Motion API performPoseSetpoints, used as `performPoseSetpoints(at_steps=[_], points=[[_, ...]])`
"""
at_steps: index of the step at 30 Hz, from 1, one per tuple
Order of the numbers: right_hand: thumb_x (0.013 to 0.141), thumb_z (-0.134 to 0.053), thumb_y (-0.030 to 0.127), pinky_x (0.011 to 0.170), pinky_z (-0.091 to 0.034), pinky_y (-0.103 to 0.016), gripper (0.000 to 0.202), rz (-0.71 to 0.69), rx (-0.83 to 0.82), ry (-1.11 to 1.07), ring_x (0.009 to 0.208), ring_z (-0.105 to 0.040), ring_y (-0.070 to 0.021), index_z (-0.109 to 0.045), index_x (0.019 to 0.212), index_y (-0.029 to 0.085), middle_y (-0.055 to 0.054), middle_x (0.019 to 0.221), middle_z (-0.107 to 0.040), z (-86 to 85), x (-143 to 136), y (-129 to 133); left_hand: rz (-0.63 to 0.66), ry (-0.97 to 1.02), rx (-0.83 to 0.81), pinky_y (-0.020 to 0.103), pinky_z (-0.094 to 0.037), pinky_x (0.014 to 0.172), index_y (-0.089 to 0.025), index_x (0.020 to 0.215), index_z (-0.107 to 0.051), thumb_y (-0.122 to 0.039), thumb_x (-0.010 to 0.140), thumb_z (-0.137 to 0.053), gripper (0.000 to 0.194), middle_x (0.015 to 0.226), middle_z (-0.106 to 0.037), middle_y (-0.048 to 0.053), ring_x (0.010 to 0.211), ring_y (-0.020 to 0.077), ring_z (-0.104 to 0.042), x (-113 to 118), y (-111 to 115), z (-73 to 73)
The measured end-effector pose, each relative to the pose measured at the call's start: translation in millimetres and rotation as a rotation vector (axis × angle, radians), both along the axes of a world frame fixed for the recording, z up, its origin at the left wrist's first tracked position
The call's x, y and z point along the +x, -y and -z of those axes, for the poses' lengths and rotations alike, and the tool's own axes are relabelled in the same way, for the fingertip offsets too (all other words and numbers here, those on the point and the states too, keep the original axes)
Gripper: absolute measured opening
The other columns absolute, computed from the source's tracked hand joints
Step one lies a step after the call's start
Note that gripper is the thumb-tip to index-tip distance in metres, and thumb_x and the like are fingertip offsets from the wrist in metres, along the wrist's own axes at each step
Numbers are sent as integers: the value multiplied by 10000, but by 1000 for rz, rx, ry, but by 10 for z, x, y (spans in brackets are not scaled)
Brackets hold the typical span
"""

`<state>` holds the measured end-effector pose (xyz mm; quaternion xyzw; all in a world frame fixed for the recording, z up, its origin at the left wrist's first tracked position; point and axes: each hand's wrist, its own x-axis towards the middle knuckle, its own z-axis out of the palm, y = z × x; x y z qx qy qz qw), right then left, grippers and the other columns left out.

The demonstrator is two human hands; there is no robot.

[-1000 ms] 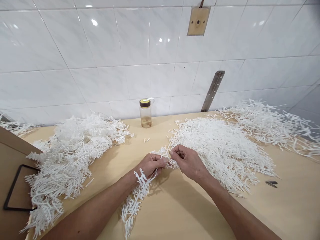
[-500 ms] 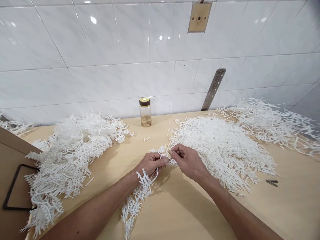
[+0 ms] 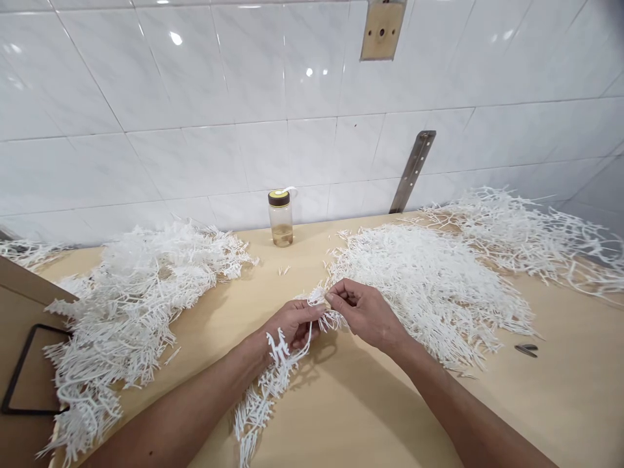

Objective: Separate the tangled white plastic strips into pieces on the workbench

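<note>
My left hand [image 3: 295,320] is closed around a white branched plastic sprue [image 3: 266,396], with the thumb pressed on top. The sprue's spiky tail hangs past my wrist and lies along the tabletop [image 3: 361,416]. Facing it, my right hand [image 3: 369,317] pinches thumb and forefinger together at the sprue's upper end. What exactly sits between those fingertips is too small to make out. Just beyond my right hand spreads a pile of short white plastic pieces [image 3: 419,279]. To the left rises a heap of similar branched white sprues [image 3: 131,305].
A clear bottle [image 3: 281,224] with a dark lid stands against the tiled wall. Bare white branches [image 3: 526,227] lie back right. Small metal snips [image 3: 526,350] rest at right. A brown panel with a black handle [image 3: 22,370] borders the left side. A metal bracket [image 3: 413,172] leans upright.
The sprue's upper end has turned in my fingers, and a white tuft now shows above my left thumb. Both hands stay close together. The whole view has shifted slightly.
</note>
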<state>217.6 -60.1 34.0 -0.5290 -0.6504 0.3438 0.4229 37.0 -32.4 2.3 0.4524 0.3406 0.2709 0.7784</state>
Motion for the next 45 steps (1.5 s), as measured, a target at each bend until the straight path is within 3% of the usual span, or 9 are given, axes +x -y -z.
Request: performPoseSetpoints(at_steps=[6,12,17,24,27,31,35,38,45], points=[[874,-574,429,480,-386,-241,253,-65,-66,-57,494,-470,-95,-638,822,190,13,676,-610,-30,12,31,-11,-53,41,217,-135,292,-148,633,-563,-538,687,-771,446,375,-450,-52,261,47,-313,-3,10,-51],[857,-597,404,556,-423,-253,233,-21,-42,-34,603,-531,-126,-636,789,185,0,680,-618,-21,-29,23,0,-68,57,219,-96,312,-148,610,-552,-511,586,-842,465,396,-443,-69,281,24,-276,19,68,-168],[859,-598,410,532,-416,-246,237,-16,-54,-31,575,-517,-116,-637,799,183,3,684,-614,-11,-29,21,1,-71,34,228,-86,318,-146,565,-526,-504,619,-826,470,401,-440,-61,288,19,-257,32,87,-169],[914,-522,507,411,-389,-228,313,-32,-114,-131,405,-440,-87,-589,888,202,62,573,-502,4,12,29,-204,-37,-12,227,-112,305,-158,580,-517,-436,656,-796,401,374,-424,-62,262,40,-283,22,-1,-72],[920,-522,491,430,-406,-224,313,-20,-73,-69,416,-485,-87,-600,832,202,56,581,-502,-22,33,34,-265,-49,0,223,-130,303,-161,615,-532,-430,660,-789,375,375,-432,-62,255,47,-299,14,-10,-104],[907,-550,448,454,-456,-241,265,-2,-3,12,438,-522,-87,-661,886,209,12,728,-622,-17,56,24,-287,-92,16,220,-134,304,-156,633,-557,-448,678,-770,364,350,-409,-65,244,47,-291,14,0,-134],[887,-576,361,509,-492,-249,190,-6,152,108,655,-629,-152,-702,908,220,-45,872,-690,42,58,6,-299,-92,24,217,-146,308,-151,640,-569,-442,674,-771,356,357,-410,-64,251,45,-298,18,9,-134],[897,-554,290,559,-494,-259,163,-15,263,191,720,-628,-160,-698,879,218,-53,899,-694,63,40,10,-308,-94,30,215,-142,311,-156,627,-556,-448,673,-775,368,356,-408,-65,254,44,-296,21,13,-135],[913,-545,288,551,-466,-269,127,133,356,209,686,-594,-157,-624,862,202,-57,846,-663,51,-22,53,-398,-91,37,217,-134,312,-163,580,-521,-502,654,-798,445,345,-372,-81,254,39,-272,28,-20,-107]])
